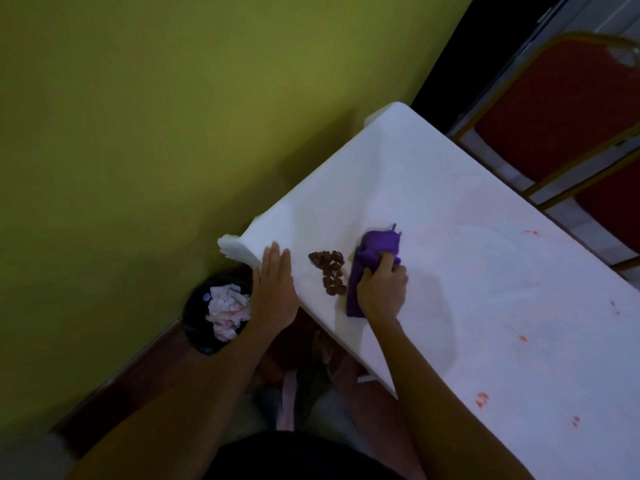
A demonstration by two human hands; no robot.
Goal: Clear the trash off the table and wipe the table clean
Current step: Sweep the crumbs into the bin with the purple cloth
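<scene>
"What are the right hand (381,292) fingers (387,262) doing?"
"Curled tight on one crumpled purple cloth (377,245), near the worktop (450,209) front edge."
"And the left hand (274,289)?"
"Fingers straight, together, flat at that edge. One pile of brown crumbs (330,271) lies between both hands."

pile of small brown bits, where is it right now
Head view: the pile of small brown bits lies on the white table, between the flat left hand and the purple cloth gripped by the right hand.
</scene>
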